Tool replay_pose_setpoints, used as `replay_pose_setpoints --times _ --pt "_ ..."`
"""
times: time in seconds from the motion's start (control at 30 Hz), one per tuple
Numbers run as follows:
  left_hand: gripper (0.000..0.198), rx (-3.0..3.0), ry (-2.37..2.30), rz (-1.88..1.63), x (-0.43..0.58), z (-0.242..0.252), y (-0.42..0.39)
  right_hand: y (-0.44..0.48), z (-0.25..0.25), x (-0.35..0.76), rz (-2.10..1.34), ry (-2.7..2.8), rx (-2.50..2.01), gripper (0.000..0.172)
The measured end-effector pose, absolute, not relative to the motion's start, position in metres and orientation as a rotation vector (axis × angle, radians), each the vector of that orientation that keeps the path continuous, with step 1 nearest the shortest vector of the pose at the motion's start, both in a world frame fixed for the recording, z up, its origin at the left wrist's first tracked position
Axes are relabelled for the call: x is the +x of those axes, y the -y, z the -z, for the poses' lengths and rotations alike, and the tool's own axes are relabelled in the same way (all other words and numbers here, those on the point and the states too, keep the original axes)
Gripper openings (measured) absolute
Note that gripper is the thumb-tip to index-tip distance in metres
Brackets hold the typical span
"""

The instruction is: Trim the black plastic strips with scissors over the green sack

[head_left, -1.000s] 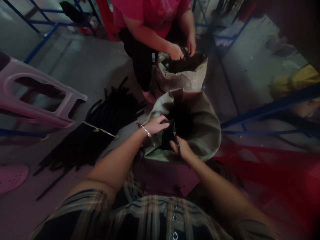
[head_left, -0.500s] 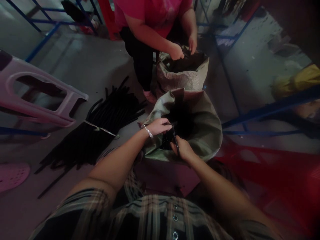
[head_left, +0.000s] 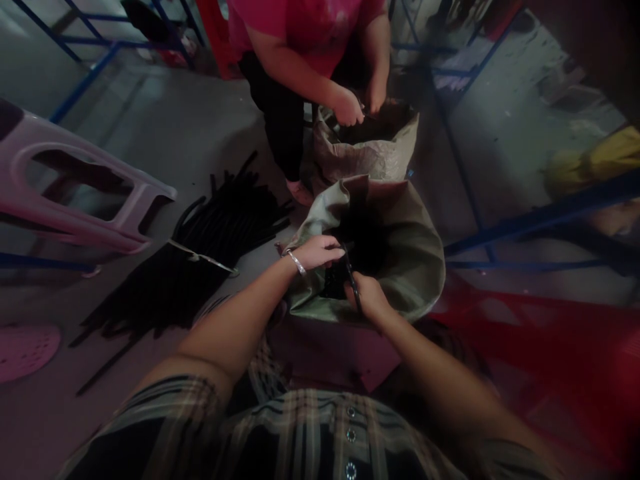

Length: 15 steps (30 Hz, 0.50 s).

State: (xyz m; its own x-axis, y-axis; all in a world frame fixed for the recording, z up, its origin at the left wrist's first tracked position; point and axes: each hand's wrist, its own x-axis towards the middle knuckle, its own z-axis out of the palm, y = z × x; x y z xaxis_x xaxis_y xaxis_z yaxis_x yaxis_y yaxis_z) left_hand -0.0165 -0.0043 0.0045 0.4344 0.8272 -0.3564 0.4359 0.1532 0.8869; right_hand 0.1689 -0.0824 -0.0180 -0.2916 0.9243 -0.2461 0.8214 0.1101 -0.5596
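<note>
The person's left hand (head_left: 315, 252), a silver bangle (head_left: 297, 263) at its wrist, lies with its fingers (head_left: 330, 247) stretched over a dark bundle (head_left: 334, 281) at the mouth of a green woven sack (head_left: 415, 267); whether they grip it, I can't tell. The right hand (head_left: 369, 298) has its fingers (head_left: 361, 283) closed on a thin black strip (head_left: 353, 287) beside that bundle. Long black strips (head_left: 225, 220) lie heaped on the floor (head_left: 150, 120) just left of the sack. Beyond it, a co-worker in a pink shirt (head_left: 295, 33) has both hands (head_left: 347, 108) at the mouth of a second sack (head_left: 365, 157).
</note>
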Motion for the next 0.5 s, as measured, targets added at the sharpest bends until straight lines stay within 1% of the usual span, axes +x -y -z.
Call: replay_pose_setpoints --times 0.27,0.5 --pt "0.025 1.477 -1.226 -0.437 -0.014 -0.014 0.007 0.084 0.028 0.172 -1.013 2.043 -1.725 0.024" --pt "0.028 1.541 -1.271 -0.443 -0.019 -0.011 0.003 0.084 0.032 0.174 -1.056 1.957 -1.702 0.027"
